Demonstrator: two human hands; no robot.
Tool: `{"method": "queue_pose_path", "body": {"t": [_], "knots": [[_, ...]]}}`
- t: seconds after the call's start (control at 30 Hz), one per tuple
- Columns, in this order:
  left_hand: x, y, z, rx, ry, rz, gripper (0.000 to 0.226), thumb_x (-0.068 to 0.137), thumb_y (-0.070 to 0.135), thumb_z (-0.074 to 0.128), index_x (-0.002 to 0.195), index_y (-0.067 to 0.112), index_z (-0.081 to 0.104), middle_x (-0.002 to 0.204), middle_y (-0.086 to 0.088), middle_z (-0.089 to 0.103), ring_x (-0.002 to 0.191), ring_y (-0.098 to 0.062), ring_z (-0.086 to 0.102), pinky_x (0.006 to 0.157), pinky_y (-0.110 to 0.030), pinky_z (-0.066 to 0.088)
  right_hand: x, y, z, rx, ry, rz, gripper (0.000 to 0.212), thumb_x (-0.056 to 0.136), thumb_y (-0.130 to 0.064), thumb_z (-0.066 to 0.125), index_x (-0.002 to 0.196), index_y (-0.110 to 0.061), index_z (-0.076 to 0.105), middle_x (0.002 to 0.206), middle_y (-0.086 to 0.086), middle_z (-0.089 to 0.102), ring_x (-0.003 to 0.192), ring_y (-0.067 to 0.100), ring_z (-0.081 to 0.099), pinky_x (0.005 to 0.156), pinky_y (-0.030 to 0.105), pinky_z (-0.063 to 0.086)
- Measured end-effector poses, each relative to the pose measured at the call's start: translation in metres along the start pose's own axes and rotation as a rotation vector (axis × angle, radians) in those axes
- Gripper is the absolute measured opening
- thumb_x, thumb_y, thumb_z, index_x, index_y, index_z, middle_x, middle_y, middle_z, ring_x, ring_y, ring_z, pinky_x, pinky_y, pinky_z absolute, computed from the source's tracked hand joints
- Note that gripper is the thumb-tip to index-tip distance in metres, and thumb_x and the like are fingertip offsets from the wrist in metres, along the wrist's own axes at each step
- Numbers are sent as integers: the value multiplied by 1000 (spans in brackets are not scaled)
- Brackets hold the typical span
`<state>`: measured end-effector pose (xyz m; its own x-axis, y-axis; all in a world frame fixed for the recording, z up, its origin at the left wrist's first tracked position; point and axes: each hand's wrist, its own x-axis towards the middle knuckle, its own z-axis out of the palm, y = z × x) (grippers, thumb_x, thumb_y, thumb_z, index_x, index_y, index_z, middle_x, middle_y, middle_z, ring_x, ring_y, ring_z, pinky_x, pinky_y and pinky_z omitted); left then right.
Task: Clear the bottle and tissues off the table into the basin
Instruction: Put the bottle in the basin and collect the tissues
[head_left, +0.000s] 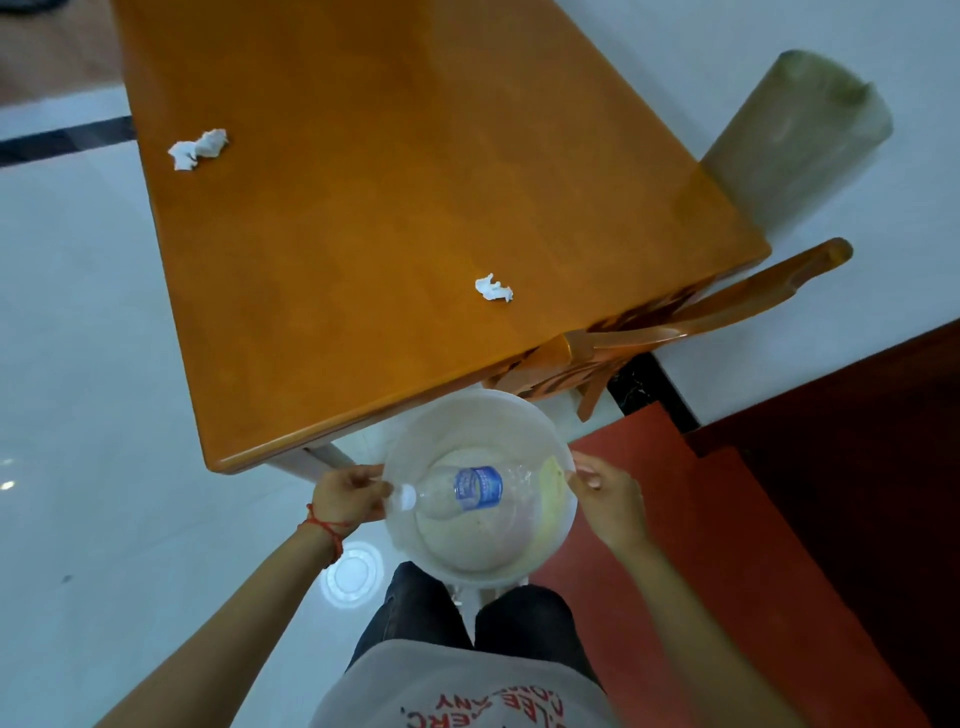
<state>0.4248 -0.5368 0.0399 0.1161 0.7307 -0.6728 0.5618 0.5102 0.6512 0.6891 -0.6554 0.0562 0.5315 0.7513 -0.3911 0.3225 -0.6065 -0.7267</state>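
Both hands hold a white basin (480, 415) just off the near edge of the tabletop (395, 171), in front of the person's legs. Left hand (347, 498) grips the basin rim on the left side, fingers (363, 475) curled around it, w/ a red string on the wrist. Right hand (608, 501) grips the rim on the right side, thumb over the top and the other fingers hidden under the rim. Inside the basin lies a clear plastic bottle (462, 491) on its side, blue label up, white cap pointing to the left hand and touching the rim there.

On the tabletop two crumpled tissues are left: the bigger tissue (198, 149) close to the left edge, approx. halfway to the far end, and the small tissue (493, 288) near the near right corner, well apart from the 1st one. A wooden chair (691, 325) is pushed under the tabletop at the near right corner. Farther right on the white floor (78, 338) stands a greenish bin (795, 140). Near the left forearm a round white lid (350, 574) lies on the floor
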Motion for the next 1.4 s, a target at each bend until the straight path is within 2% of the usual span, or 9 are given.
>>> {"method": "queue_pose_path", "body": {"t": [0.1,0.33,0.5,0.67,0.83,0.97,1.1,1.27,1.4], "knots": [[0,2,0,-30,32,-39,32,80,1,61,111,-6,61,103,-19,65,81,-33,63,80,-38,54,10,-4,-1,18,-40,-26,27,84,0,58,109,-6,65,93,-1,65,80,17,60,54,-2,40],[-4,5,7,-40,102,-29,21,78,1,62,97,-2,69,89,-15,67,78,-32,64,80,-39,54,36,-5,-3,-15,-112,-55,29,84,-6,60,111,-11,64,102,9,70,86,19,63,60,4,45],[-5,6,12,-61,114,-58,27,79,1,62,105,-2,66,94,-13,66,85,-36,65,84,-40,53,38,-8,-9,-13,-101,-67,33,82,-13,65,114,-13,62,108,8,68,95,19,61,87,36,51],[-8,8,11,-60,128,-73,31,79,2,62,110,-3,63,93,-12,65,81,-35,63,88,-45,52,33,-24,-12,43,-112,-136,39,81,-13,67,119,-12,58,112,-8,59,104,8,54,90,22,41],[-10,6,10,-81,147,-89,32,79,1,62,111,-5,62,94,-13,64,80,-34,62,88,-46,51,34,-60,-6,155,-190,-245,41,80,-12,68,119,-17,58,112,-8,62,97,-6,57,84,4,43],[-13,3,8,-105,156,-98,32,80,0,61,111,-5,62,99,-20,66,79,-34,62,88,-48,51,43,-100,4,254,-227,-335,42,80,-10,68,120,-14,57,112,-4,62,102,3,59,87,6,45],[-16,-5,4,-137,165,-110,33,80,0,61,112,-6,61,102,-22,65,77,-34,61,87,-48,51,69,-134,21,277,-151,-396,43,81,-11,67,122,-9,55,118,3,62,105,12,59,89,15,48],[-17,-9,3,-155,169,-126,32,79,-1,61,111,-5,62,89,-13,66,61,-17,64,84,-45,53,116,-147,52,230,-43,-342,43,84,-11,63,125,-7,51,126,11,58,114,20,55,94,28,45],[-14,-10,0,-136,151,-126,31,79,0,62,109,-1,65,46,20,65,46,1,63,77,-35,54,144,-142,71,153,58,-322,41,85,-12,62,124,-7,51,128,13,56,122,23,49,106,37,39]]}}
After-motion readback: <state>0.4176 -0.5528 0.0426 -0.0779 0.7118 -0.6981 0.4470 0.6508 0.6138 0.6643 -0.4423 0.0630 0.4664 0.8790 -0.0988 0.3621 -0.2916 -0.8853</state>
